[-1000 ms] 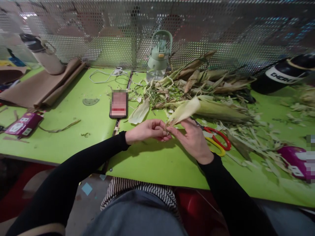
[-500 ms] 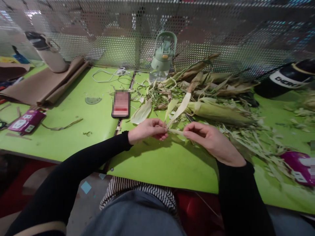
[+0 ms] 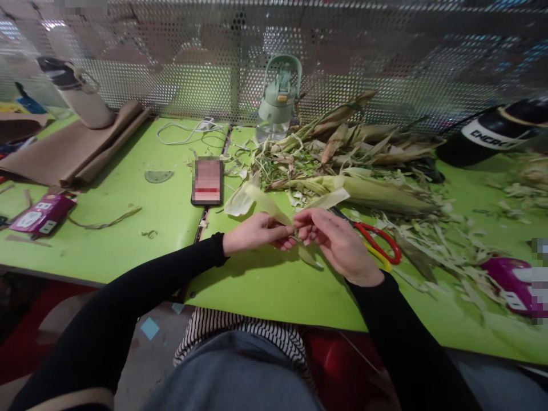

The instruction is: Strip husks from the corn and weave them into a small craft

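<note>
A person in black sleeves sits at a bright green table (image 3: 265, 291), with a phone (image 3: 208, 181) lying near its middle as the landmark for everything here. Nearer the person than the phone and to its right, the two hands meet over pale husk strips (image 3: 331, 198). The left hand (image 3: 259, 233) has its grip pinching the gathered ends between thumb and fingers. The right hand (image 3: 338, 242) comes in from the other side, fingers curled and tips bunched at the same spot; whether its grip is pinching too cannot be told. From that point the strips fan out, one leaning toward the phone, one slanting away from it, and one hanging below the fingers. Farther right of the phone, beyond the right hand, are scissors (image 3: 377, 230) with red and yellow handles, partly hidden. Behind and right of the phone spreads a heap of dried and green husks (image 3: 342, 142), with a green-lidded bottle (image 3: 277, 105) standing at its phone side. Left of the phone lie a small protractor (image 3: 158, 176) and, much farther left, a purple packet (image 3: 40, 216) and brown paper (image 3: 47, 157).
</note>
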Tool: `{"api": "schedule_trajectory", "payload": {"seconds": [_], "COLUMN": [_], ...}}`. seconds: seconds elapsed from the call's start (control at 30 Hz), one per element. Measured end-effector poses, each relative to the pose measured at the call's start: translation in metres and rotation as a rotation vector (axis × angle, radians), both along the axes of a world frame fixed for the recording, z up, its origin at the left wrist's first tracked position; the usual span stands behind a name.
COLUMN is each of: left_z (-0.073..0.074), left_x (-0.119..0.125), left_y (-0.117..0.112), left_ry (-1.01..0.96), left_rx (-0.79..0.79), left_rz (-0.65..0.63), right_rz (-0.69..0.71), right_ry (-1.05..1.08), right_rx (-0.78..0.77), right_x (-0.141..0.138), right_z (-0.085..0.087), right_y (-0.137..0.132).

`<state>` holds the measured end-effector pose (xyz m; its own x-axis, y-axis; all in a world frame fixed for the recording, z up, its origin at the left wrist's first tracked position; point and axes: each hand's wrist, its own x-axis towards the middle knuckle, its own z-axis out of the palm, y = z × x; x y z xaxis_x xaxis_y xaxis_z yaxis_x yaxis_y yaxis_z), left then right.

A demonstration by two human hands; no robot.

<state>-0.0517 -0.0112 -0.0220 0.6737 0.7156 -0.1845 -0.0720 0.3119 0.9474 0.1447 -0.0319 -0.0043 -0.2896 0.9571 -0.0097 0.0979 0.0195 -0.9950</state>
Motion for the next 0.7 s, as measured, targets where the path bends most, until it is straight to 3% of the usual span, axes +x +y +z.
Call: {"api": "schedule_trajectory", "payload": {"seconds": [0.1,0.2,0.33,0.47,0.63,0.7], "left_z": [0.001,0.002,0.005,0.005,-0.002,-0.004], "left_x": [0.000,0.002,0.005,0.005,0.000,-0.002], "left_y": [0.002,0.001,-0.003,-0.004,0.000,0.002], "left_ry": [0.034,0.036,0.069,0.076,0.002,-0.015], "left_rx": [-0.053,-0.064,-0.104,-0.228,-0.306,-0.318], "left_rz": [0.012,0.032,0.003,-0.003,-0.028,-0.043], "right_rz": [-0.110,-0.126,-0.116,-0.090,-0.100,-0.044], "right_ry": [-0.095,-0.223,-0.142,-0.162,-0.598,-0.714], "right_rx": [0.009,0.004,0.039,0.251,0.760,0.842], "right_x": [0.001,0.002,0.001,-0.002,0.000,0.003], "right_z": [-0.004,-0.009,-0.011,-0.008,-0.004,-0.004], "right_y": [0.002,0.003,-0.001,-0.009,-0.010,-0.008]}}
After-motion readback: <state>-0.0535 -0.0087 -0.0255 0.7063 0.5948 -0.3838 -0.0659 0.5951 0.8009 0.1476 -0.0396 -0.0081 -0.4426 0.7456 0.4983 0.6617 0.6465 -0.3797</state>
